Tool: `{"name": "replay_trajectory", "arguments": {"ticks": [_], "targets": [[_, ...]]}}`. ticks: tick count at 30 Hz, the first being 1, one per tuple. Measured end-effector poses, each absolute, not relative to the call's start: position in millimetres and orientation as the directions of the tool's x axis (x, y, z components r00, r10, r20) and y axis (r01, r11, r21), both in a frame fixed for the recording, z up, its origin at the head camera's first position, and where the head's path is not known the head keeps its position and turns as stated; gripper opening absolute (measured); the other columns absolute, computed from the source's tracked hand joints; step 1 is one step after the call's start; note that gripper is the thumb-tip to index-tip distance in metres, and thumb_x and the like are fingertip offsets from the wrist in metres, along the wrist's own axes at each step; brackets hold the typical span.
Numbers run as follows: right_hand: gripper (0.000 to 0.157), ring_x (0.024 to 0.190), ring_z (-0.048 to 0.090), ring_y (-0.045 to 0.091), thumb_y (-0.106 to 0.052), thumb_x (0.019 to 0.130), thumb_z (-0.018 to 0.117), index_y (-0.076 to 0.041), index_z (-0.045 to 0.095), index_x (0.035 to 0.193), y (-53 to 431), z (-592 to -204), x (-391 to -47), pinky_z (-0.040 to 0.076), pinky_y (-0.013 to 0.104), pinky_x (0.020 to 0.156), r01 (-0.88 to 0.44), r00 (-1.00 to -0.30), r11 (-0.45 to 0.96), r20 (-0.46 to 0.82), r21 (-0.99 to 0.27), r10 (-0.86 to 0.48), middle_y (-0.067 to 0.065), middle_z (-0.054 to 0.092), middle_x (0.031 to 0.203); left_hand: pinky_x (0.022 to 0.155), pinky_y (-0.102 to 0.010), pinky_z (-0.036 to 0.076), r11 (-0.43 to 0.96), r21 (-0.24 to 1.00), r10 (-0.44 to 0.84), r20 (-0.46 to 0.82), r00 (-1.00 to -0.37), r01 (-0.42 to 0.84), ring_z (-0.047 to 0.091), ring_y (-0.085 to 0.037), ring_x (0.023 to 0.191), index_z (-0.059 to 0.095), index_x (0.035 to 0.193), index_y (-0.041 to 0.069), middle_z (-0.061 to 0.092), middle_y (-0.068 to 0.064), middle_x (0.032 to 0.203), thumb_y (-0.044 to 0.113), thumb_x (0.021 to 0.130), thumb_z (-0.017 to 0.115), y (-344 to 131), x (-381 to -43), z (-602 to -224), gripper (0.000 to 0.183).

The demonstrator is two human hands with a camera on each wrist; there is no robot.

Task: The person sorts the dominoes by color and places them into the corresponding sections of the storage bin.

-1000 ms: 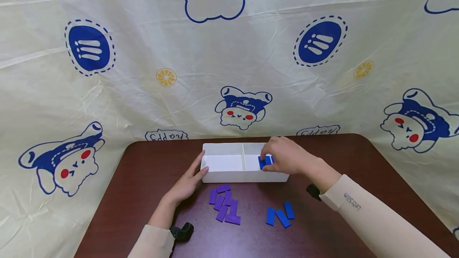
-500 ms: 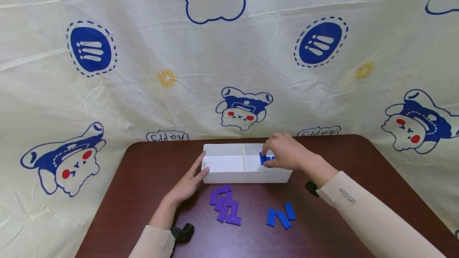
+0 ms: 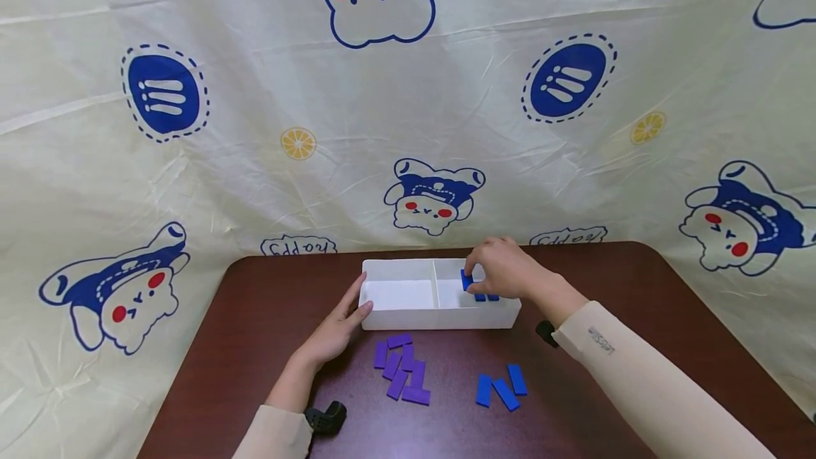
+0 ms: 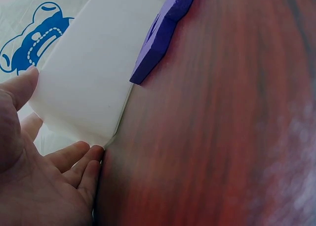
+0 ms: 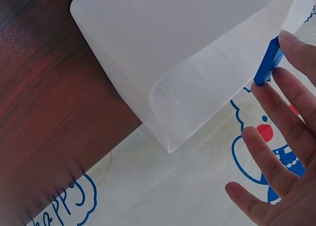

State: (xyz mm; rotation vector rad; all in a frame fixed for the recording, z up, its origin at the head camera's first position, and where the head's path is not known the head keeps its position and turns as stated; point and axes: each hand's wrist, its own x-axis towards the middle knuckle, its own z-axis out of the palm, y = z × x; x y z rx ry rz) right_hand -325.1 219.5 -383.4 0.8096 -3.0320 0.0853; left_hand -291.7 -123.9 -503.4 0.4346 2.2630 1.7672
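My right hand (image 3: 506,269) pinches a blue domino-like tile (image 5: 268,62) between thumb and fingertips over the right compartment of a white two-part box (image 3: 440,319). More blue tiles (image 3: 480,297) lie in that compartment, partly hidden by the hand. The left compartment shows a bare white floor. At the box's left end my left hand (image 3: 336,326) rests against the wall, thumb toward the front and fingers along the side. In the left wrist view, the fingers (image 4: 74,157) of that hand lie relaxed at the box's lower corner.
Several purple tiles (image 3: 397,377) lie loosely on the dark wooden table (image 3: 255,346) in front of the box. Three blue tiles (image 3: 506,394) lie to their right. A patterned cloth (image 3: 357,105) hangs behind the table's back edge.
My right hand has shifted the pinched blue tile slightly toward the back of the right compartment, turning it more upright, and more blue tiles show below it. The left hand stays at the box's end.
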Motion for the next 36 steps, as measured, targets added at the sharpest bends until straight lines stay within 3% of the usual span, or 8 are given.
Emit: {"name": "replay_trajectory", "arguments": {"ticks": [9,21,28,36], "targets": [[0.022,0.122,0.058,0.034,-0.037,0.082,0.089,-0.024,0.081,0.099,217,-396,-335,0.031,0.068,0.114,-0.458,-0.888,0.885,-0.001,-0.081,-0.460,0.002,0.077,0.114,0.127,-0.065,0.007,0.229,0.970,0.365,-0.003,-0.931,0.087,0.004,-0.032,0.162,0.015,0.166,0.040,0.010,-0.005,0.175,0.041,0.108,0.053,-125,-291,-506,0.069],[0.021,0.117,0.057,0.033,-0.035,0.081,0.090,-0.024,0.081,0.096,218,-408,-343,0.034,0.064,0.106,-0.453,-0.891,0.889,0.002,-0.069,-0.454,-0.001,0.078,0.105,0.127,-0.065,0.006,0.220,0.972,0.366,-0.001,-0.931,0.085,0.004,-0.032,0.162,0.016,0.166,0.039,0.010,-0.005,0.176,0.040,0.108,0.053,-124,-290,-503,0.069],[0.018,0.119,0.056,0.034,-0.033,0.082,0.089,-0.023,0.081,0.095,217,-417,-346,0.028,0.069,0.113,-0.434,-0.899,0.897,-0.034,-0.087,-0.438,-0.001,0.077,0.107,0.128,-0.061,0.008,0.215,0.972,0.376,0.003,-0.927,0.090,0.005,-0.029,0.162,0.015,0.167,0.037,0.009,-0.003,0.176,0.040,0.109,0.052,-125,-292,-505,0.069],[0.017,0.117,0.055,0.032,-0.031,0.082,0.089,-0.022,0.081,0.094,217,-426,-348,0.025,0.066,0.115,-0.445,-0.892,0.891,-0.043,-0.086,-0.449,-0.005,0.076,0.100,0.129,-0.060,0.010,0.221,0.971,0.381,-0.002,-0.925,0.089,0.005,-0.028,0.162,0.014,0.167,0.037,0.009,-0.002,0.176,0.040,0.109,0.052,-126,-294,-504,0.069]]}}
